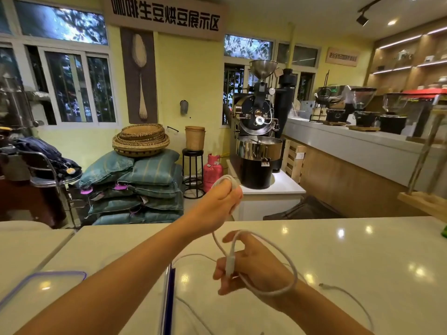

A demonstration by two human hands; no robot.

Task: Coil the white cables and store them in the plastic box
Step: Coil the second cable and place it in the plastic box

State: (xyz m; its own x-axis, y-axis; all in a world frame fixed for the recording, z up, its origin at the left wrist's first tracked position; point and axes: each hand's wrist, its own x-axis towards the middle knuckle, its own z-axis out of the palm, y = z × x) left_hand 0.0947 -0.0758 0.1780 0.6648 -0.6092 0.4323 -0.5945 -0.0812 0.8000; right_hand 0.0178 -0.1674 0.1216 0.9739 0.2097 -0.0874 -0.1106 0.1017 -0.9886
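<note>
Head view: a glossy white counter (362, 257) is seen in front, with a café room behind it — stacked sacks (137, 189) and woven baskets (141, 140) at far left of the raised hand, a roaster (258, 131) past it, a bar at far right. Below the left forearm, a clear lid (36, 284) is laid flat, and the blue-edged wall of the box (169, 298) is seen beside it; its contents cannot be told. The left hand (217, 206) is closed on a loop of white cable (285, 259), held above the counter. The right hand (249, 264), lower, is pinched on the cable's plug, the cable looped round its wrist. A second cable (350, 298) is laid on the counter right of that wrist.
</note>
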